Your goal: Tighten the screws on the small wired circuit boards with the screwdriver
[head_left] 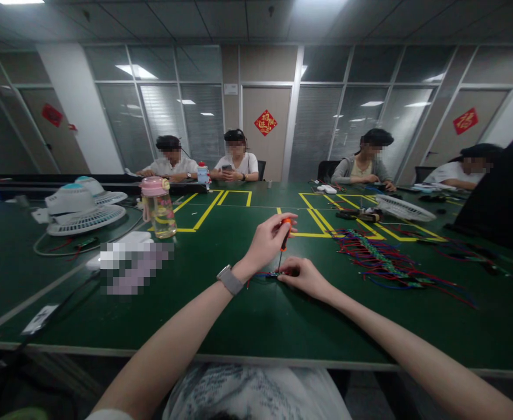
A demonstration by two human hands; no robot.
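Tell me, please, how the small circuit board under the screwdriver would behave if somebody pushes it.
The circuit board looks small, so it is probably light and would slide easily if nothing held it. Its thin wires look bendable, so they would likely trail floppily. The screwdriver points down at it, which might resist a push.

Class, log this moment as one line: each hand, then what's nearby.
Left hand: grips screwdriver, tip down at board | Right hand: fingertips at board, beside tip | Nearby: wired boards on table, rightward
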